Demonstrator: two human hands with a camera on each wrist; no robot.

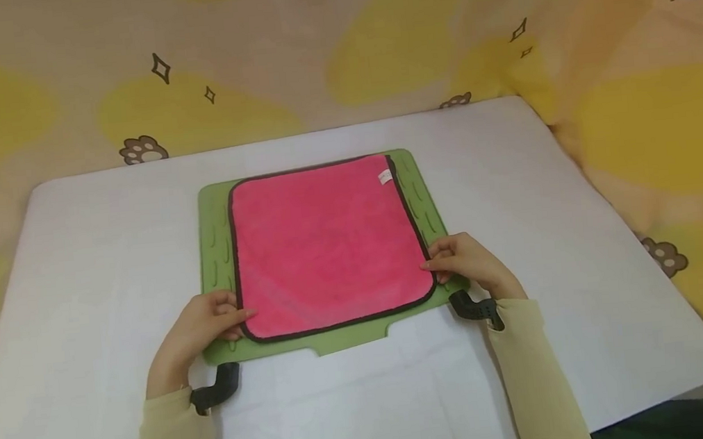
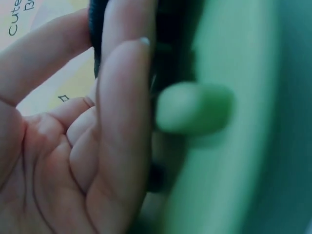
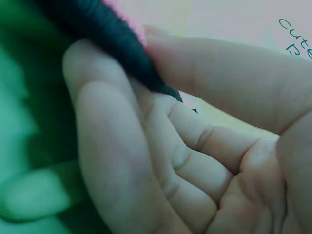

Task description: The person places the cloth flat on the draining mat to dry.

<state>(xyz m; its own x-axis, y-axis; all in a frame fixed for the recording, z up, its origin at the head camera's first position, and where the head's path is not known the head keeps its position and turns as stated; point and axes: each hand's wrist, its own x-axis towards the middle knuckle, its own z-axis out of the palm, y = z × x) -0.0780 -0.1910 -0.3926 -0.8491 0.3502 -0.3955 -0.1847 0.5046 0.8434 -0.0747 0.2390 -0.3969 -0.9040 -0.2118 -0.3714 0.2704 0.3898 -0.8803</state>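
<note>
A square pink towel (image 1: 329,246) with a dark binding and a small white tag (image 1: 385,176) at its far right corner lies flat over a green board (image 1: 361,331). My left hand (image 1: 200,327) pinches the towel's left edge near the front corner, thumb on top and fingers beneath. On the opposite side my right hand (image 1: 471,261) holds the right edge the same way. The right wrist view shows the dark binding (image 3: 129,46) between thumb and fingers. Close beside the fingers in the left wrist view is a raised green ridge (image 2: 195,107) of the board.
A white-covered table (image 1: 580,248) lies under the board. Behind it hangs a yellow and beige patterned cloth (image 1: 312,55), which also runs down the right side. Each wrist wears a black strap mount, the left mount (image 1: 217,389) close to the board's front left corner.
</note>
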